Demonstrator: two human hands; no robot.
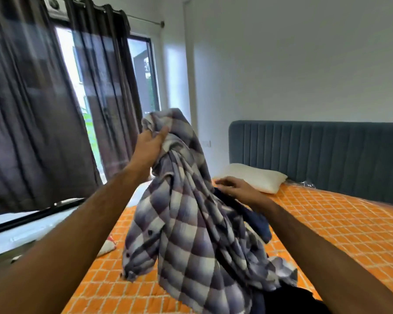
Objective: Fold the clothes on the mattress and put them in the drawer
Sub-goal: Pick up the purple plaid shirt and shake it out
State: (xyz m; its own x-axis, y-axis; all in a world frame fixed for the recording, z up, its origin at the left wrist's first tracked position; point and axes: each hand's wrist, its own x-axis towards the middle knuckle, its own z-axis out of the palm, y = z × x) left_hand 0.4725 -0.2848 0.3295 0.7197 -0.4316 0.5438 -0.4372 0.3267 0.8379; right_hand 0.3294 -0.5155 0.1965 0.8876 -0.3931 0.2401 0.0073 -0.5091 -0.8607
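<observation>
A grey-and-white checked shirt (191,223) hangs bunched above the orange quilted mattress (338,234). My left hand (149,147) grips it near the top and holds it up; its lower hem trails onto the mattress. My right hand (236,189) reaches in behind the shirt, fingers loosely curled over a dark blue garment (256,220) that lies on the mattress; whether it holds that garment is not clear. A black garment (290,302) lies at the near edge under the shirt. No drawer is in view.
A white pillow (252,176) lies against the blue-grey padded headboard (315,155). A small red-and-white cloth item (108,244) sits at the mattress's left edge. Dark curtains (32,109) and a glass door stand on the left, a white wall behind.
</observation>
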